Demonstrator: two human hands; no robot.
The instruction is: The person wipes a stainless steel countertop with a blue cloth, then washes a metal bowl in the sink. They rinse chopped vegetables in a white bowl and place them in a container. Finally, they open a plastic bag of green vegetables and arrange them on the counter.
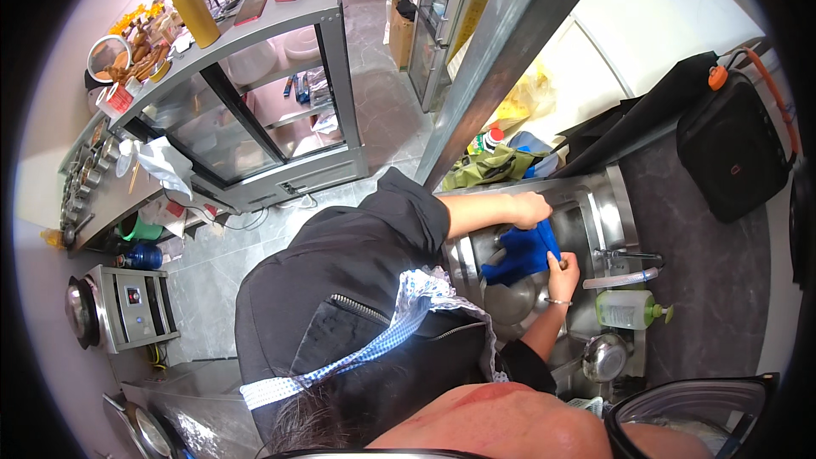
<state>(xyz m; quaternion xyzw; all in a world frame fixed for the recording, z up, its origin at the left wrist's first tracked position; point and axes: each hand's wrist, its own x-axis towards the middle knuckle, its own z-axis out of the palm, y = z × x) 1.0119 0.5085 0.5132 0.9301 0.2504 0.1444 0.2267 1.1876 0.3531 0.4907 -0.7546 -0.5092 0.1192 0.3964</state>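
My left hand [533, 210] is closed around the upper edge of a bright blue cloth [526, 252]. With my right hand [562, 273], which has a bracelet at the wrist, I pinch the cloth's near corner between thumb and fingers. The cloth hangs bunched over a stainless steel sink [577, 204]. Partly behind it, a round metal bowl [510, 301] lies in the basin. The faucet [628, 255] is on the sink's far side, to the right of my hands.
A soap pump bottle [625, 310] and a shiny steel bowl [604, 357] sit by the sink's edge. Beyond is a dark counter [695, 280] with a black speaker [733, 146]. A metal post [494, 70] rises beside my left arm. Behind me stands a glass-fronted cabinet [354, 121].
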